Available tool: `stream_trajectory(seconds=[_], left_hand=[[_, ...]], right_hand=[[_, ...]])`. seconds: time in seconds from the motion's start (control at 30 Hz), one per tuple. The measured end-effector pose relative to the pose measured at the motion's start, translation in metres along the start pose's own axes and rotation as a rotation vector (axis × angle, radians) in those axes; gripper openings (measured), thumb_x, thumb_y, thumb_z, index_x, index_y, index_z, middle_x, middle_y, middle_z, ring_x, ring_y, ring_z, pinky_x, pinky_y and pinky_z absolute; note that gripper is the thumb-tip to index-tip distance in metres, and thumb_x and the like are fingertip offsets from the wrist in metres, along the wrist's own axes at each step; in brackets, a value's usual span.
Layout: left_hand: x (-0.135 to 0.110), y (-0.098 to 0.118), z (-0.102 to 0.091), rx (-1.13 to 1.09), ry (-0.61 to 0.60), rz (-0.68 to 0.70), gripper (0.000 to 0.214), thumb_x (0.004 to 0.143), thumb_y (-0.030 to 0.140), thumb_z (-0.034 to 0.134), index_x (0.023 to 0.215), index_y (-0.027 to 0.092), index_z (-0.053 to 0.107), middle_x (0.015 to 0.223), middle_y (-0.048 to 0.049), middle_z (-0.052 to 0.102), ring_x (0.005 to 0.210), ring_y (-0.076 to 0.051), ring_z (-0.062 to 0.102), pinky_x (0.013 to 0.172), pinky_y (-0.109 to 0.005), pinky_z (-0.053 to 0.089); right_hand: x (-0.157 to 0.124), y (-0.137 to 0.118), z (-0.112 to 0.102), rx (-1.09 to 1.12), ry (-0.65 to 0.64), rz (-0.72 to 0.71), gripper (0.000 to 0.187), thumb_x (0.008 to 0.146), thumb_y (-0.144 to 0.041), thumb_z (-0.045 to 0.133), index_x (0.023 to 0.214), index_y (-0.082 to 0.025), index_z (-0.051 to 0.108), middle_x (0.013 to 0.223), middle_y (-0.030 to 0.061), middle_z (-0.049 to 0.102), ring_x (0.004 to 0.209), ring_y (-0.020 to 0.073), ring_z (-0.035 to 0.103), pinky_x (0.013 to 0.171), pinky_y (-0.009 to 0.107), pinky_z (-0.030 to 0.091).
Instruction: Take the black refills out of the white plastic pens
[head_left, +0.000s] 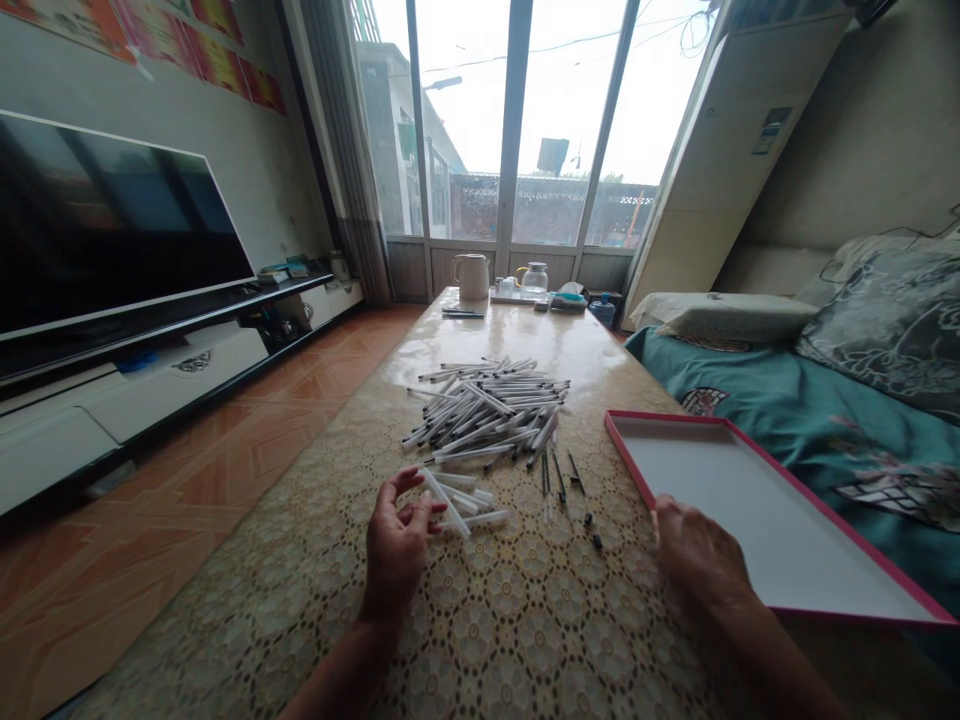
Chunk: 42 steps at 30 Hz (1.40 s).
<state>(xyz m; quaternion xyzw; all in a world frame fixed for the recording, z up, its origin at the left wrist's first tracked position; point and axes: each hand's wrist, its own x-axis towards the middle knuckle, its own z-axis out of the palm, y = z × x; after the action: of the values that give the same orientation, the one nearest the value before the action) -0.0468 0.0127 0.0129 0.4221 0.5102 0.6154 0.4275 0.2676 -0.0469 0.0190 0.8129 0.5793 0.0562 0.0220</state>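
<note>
My left hand (pixel 397 530) is curled at the near side of the table, its thumb and fingers around a white pen barrel (pixel 448 503). Several more white barrels (pixel 484 518) lie loose just beside it. With my right hand (pixel 701 548) I grip the left rim of a shallow pink-edged tray (pixel 675 455) with a white inside; the fingertips are partly hidden. Beyond my left hand is a heap of white pens with dark ends (pixel 487 410). Thin black refills (pixel 560 475) and small black caps (pixel 596 541) lie between the heap and the tray.
A patterned cover lies over the long table (pixel 495 620). At its far end stand a cream jug (pixel 472 276), a glass pitcher (pixel 535 278) and a tissue pack (pixel 570 298). A teal-covered couch (pixel 750 385) runs along the right, a TV cabinet (pixel 150 400) along the left.
</note>
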Motion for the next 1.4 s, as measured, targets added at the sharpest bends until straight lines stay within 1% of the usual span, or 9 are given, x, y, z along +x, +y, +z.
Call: stream_trajectory(seconds=[0.2,0.33,0.43,0.5,0.67,0.9,1.03,1.2,1.4], left_hand=[[-0.004,0.003,0.0,0.031,-0.003,0.039,0.037,0.072,0.029,0.064,0.106,0.02,0.054,0.11,-0.0088,0.059,0.065,-0.017,0.067,0.048,-0.024,0.05],[-0.01,0.002,0.001,0.147,-0.079,0.077,0.028,0.075,0.029,0.062,0.1,0.018,0.059,0.084,-0.0056,0.068,0.067,-0.018,0.066,0.055,-0.024,0.051],[-0.014,0.001,0.002,0.206,-0.134,0.067,0.027,0.076,0.032,0.061,0.099,0.017,0.06,0.067,-0.0029,0.068,0.062,-0.018,0.065,0.056,-0.025,0.05],[-0.015,0.001,0.003,0.224,-0.147,0.063,0.028,0.077,0.033,0.059,0.099,0.017,0.059,0.066,-0.0027,0.068,0.06,-0.018,0.064,0.056,-0.025,0.05],[-0.017,0.002,0.003,0.23,-0.141,0.053,0.028,0.078,0.035,0.057,0.099,0.017,0.059,0.064,-0.0022,0.068,0.058,-0.017,0.062,0.055,-0.026,0.049],[-0.018,0.006,0.003,0.212,-0.156,0.024,0.027,0.078,0.035,0.057,0.099,0.017,0.058,0.063,-0.002,0.068,0.059,-0.017,0.062,0.057,-0.026,0.048],[-0.02,0.006,0.002,0.215,-0.167,0.012,0.028,0.079,0.035,0.057,0.1,0.016,0.057,0.064,-0.0023,0.068,0.06,-0.017,0.061,0.059,-0.027,0.048],[-0.022,0.004,0.002,0.189,-0.146,0.007,0.029,0.077,0.038,0.059,0.098,0.017,0.058,0.062,-0.0016,0.067,0.058,-0.017,0.062,0.056,-0.026,0.047],[-0.022,0.004,0.002,0.237,-0.174,-0.003,0.029,0.079,0.039,0.057,0.098,0.017,0.059,0.063,-0.0031,0.067,0.06,-0.019,0.063,0.057,-0.027,0.048]], right_hand=[[0.0,-0.014,-0.016,-0.042,0.139,-0.028,0.021,0.089,-0.02,0.043,0.1,-0.011,0.059,0.09,0.0161,0.064,0.08,0.0275,0.062,0.063,0.033,0.042],[0.01,-0.054,-0.023,0.238,0.251,-0.316,0.015,0.089,-0.019,0.044,0.088,-0.017,0.059,0.088,0.0086,0.061,0.082,0.0199,0.058,0.073,0.028,0.04],[0.017,-0.088,-0.014,0.34,0.283,-0.581,0.013,0.086,-0.015,0.047,0.094,-0.019,0.058,0.099,0.0069,0.06,0.093,0.0208,0.054,0.083,0.031,0.036],[0.021,-0.103,-0.005,0.336,0.277,-0.646,0.016,0.086,-0.012,0.047,0.092,-0.021,0.058,0.102,0.0048,0.061,0.097,0.0205,0.052,0.087,0.032,0.033],[0.033,-0.092,0.009,0.278,0.261,-0.602,0.02,0.083,-0.005,0.044,0.088,-0.018,0.057,0.091,0.008,0.062,0.09,0.0218,0.053,0.082,0.033,0.034],[0.056,-0.051,0.003,0.124,0.234,-0.342,0.019,0.075,-0.003,0.048,0.084,-0.015,0.059,0.09,0.0114,0.061,0.087,0.0247,0.054,0.075,0.033,0.036],[0.075,-0.076,-0.01,0.34,0.282,-0.389,0.017,0.082,-0.01,0.045,0.089,-0.015,0.059,0.093,0.0096,0.06,0.089,0.0214,0.054,0.078,0.03,0.038],[0.112,-0.129,-0.023,0.386,0.284,-0.461,0.021,0.085,-0.019,0.051,0.104,-0.02,0.06,0.107,0.0062,0.06,0.099,0.0196,0.052,0.084,0.027,0.036],[0.144,-0.166,-0.022,0.402,0.272,-0.399,0.02,0.085,-0.027,0.055,0.101,-0.018,0.063,0.099,0.0102,0.063,0.098,0.0232,0.052,0.083,0.03,0.036]])
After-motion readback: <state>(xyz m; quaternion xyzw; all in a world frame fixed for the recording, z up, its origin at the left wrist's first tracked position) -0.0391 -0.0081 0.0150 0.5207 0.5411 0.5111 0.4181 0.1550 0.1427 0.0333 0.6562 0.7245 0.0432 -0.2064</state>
